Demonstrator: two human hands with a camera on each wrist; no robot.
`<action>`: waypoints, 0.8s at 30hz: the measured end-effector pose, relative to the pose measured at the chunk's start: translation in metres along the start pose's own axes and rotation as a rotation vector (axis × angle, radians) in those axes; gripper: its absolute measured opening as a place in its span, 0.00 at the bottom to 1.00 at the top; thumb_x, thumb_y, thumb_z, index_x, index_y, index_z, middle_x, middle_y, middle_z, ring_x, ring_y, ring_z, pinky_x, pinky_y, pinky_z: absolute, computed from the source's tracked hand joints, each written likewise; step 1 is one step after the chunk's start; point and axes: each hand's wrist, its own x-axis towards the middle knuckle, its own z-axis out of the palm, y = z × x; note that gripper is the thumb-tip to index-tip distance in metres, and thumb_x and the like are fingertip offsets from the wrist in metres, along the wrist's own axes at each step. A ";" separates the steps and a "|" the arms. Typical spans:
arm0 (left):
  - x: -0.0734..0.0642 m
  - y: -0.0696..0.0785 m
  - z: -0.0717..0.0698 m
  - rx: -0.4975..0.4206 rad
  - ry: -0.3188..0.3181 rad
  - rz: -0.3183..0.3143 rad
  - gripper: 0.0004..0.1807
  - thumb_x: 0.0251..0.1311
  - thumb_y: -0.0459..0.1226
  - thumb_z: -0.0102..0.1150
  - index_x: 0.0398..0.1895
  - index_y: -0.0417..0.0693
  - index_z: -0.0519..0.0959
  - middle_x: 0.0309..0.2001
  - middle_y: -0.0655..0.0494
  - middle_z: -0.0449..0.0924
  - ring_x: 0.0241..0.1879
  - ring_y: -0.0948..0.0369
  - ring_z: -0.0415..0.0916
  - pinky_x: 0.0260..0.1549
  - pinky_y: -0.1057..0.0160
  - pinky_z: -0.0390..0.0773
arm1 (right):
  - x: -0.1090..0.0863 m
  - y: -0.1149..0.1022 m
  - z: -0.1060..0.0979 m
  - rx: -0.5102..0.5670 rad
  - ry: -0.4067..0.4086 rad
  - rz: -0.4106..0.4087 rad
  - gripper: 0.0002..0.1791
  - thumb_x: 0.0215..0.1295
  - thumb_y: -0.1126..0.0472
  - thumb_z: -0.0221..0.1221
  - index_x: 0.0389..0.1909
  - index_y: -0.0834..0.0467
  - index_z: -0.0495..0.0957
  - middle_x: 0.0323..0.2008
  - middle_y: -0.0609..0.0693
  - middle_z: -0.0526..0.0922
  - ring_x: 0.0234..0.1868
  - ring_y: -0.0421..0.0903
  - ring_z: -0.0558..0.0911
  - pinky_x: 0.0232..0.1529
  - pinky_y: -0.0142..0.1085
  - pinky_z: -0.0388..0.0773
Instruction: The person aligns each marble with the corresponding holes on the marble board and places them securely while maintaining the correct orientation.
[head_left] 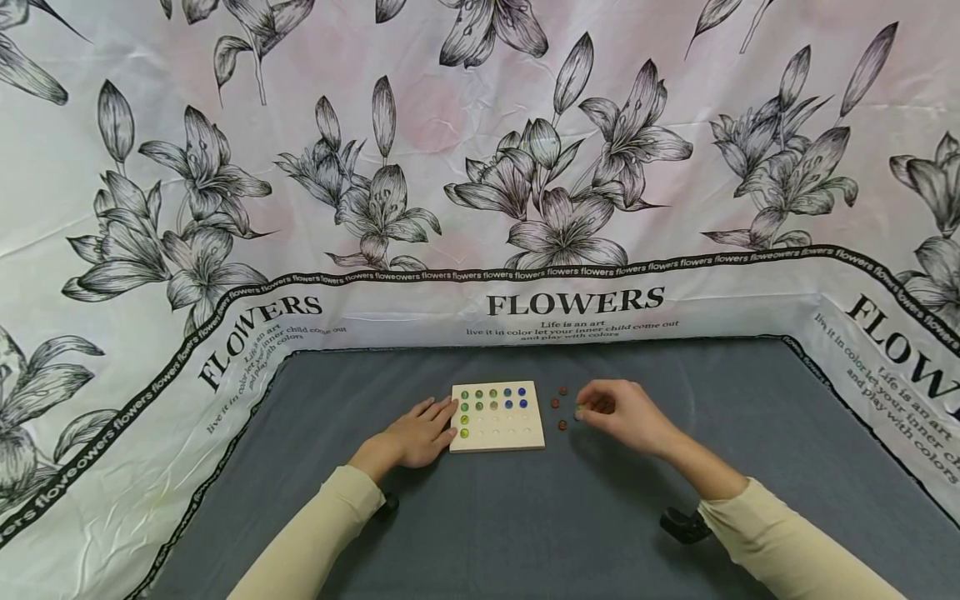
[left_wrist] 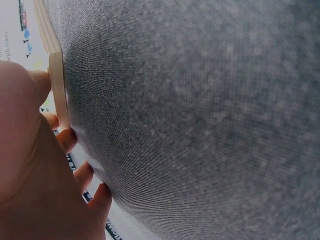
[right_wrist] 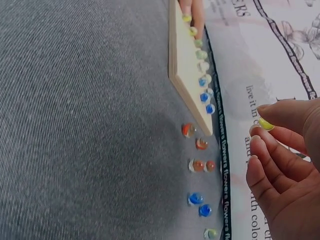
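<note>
A pale wooden board (head_left: 504,433) with rows of small hollows lies on the table, with green, yellow and blue marbles (head_left: 515,397) in some of them. My left hand (head_left: 424,432) rests along the board's left side, its fingertips over that edge. To the right of the board, my right hand (head_left: 618,410) is raised, pinching a yellow marble (right_wrist: 266,124) between thumb and index finger. The other fingers of that hand are loosely bent. Between board and right hand lie red marbles (head_left: 562,425). In the right wrist view, blue marbles (right_wrist: 196,198) lie beyond the red ones.
A dark grey cloth (head_left: 480,533) covers the table. White fabric (head_left: 420,308) with printed flowers and lettering rises behind it and along both sides. A yellow-green marble (right_wrist: 210,233) lies at the bottom of the right wrist view.
</note>
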 end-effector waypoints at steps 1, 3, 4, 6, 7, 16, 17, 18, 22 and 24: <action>0.000 0.000 0.000 -0.003 -0.001 -0.002 0.32 0.83 0.49 0.35 0.84 0.48 0.50 0.82 0.49 0.47 0.81 0.45 0.42 0.78 0.45 0.49 | 0.000 -0.001 0.001 -0.001 0.000 -0.001 0.07 0.66 0.64 0.68 0.42 0.62 0.85 0.33 0.45 0.84 0.34 0.41 0.81 0.35 0.35 0.81; 0.000 -0.001 0.000 -0.006 -0.007 -0.005 0.33 0.83 0.50 0.34 0.84 0.48 0.48 0.83 0.49 0.46 0.81 0.45 0.41 0.78 0.45 0.47 | 0.001 -0.003 0.002 0.000 -0.003 -0.002 0.07 0.66 0.64 0.68 0.42 0.61 0.85 0.33 0.44 0.84 0.34 0.41 0.81 0.34 0.35 0.81; 0.000 -0.001 0.001 -0.009 -0.010 -0.003 0.33 0.83 0.49 0.34 0.84 0.48 0.48 0.83 0.49 0.46 0.81 0.45 0.40 0.78 0.45 0.47 | 0.002 -0.004 0.002 0.006 -0.005 -0.003 0.07 0.67 0.64 0.68 0.42 0.61 0.85 0.33 0.44 0.84 0.34 0.41 0.81 0.34 0.35 0.81; 0.000 -0.001 0.001 -0.016 -0.009 0.003 0.33 0.83 0.49 0.34 0.84 0.47 0.48 0.83 0.48 0.46 0.81 0.44 0.40 0.78 0.45 0.47 | 0.002 -0.005 0.003 0.015 -0.007 -0.006 0.07 0.67 0.64 0.68 0.43 0.60 0.85 0.33 0.44 0.84 0.33 0.41 0.81 0.34 0.35 0.81; 0.000 -0.001 0.001 -0.021 -0.003 0.007 0.32 0.83 0.49 0.34 0.84 0.47 0.49 0.82 0.48 0.47 0.81 0.44 0.41 0.78 0.45 0.47 | 0.002 -0.006 0.004 0.022 -0.008 -0.008 0.07 0.67 0.64 0.68 0.43 0.60 0.85 0.33 0.45 0.84 0.33 0.41 0.81 0.34 0.35 0.81; 0.002 -0.005 0.006 -0.018 0.013 0.009 0.32 0.83 0.50 0.34 0.84 0.49 0.49 0.83 0.50 0.47 0.81 0.46 0.41 0.79 0.46 0.47 | 0.006 -0.013 0.010 0.054 -0.014 -0.014 0.06 0.66 0.63 0.68 0.42 0.58 0.85 0.32 0.45 0.84 0.32 0.41 0.82 0.33 0.35 0.81; 0.002 -0.005 0.006 -0.019 0.015 0.009 0.32 0.83 0.50 0.34 0.84 0.50 0.49 0.83 0.50 0.47 0.81 0.46 0.42 0.78 0.46 0.48 | 0.007 -0.015 0.011 0.067 -0.017 -0.015 0.06 0.67 0.63 0.68 0.42 0.57 0.85 0.32 0.47 0.85 0.32 0.44 0.83 0.33 0.35 0.81; 0.002 -0.005 0.006 -0.017 0.013 0.008 0.32 0.83 0.50 0.34 0.84 0.50 0.49 0.83 0.51 0.47 0.81 0.46 0.42 0.78 0.47 0.48 | 0.008 -0.016 0.012 0.081 -0.018 -0.015 0.05 0.67 0.64 0.68 0.42 0.57 0.85 0.32 0.48 0.86 0.32 0.46 0.84 0.33 0.35 0.81; 0.001 -0.003 0.003 -0.023 0.006 0.007 0.32 0.83 0.50 0.34 0.84 0.50 0.49 0.82 0.50 0.47 0.81 0.46 0.42 0.78 0.46 0.49 | 0.011 -0.020 0.017 0.127 -0.018 -0.035 0.05 0.67 0.65 0.67 0.43 0.59 0.85 0.32 0.55 0.87 0.33 0.53 0.86 0.32 0.35 0.82; 0.001 -0.003 0.003 -0.017 0.000 0.003 0.33 0.83 0.51 0.33 0.84 0.50 0.48 0.83 0.51 0.46 0.81 0.46 0.41 0.78 0.45 0.48 | 0.011 -0.021 0.018 0.130 -0.009 -0.044 0.05 0.67 0.66 0.67 0.42 0.59 0.85 0.32 0.54 0.87 0.33 0.53 0.86 0.32 0.35 0.83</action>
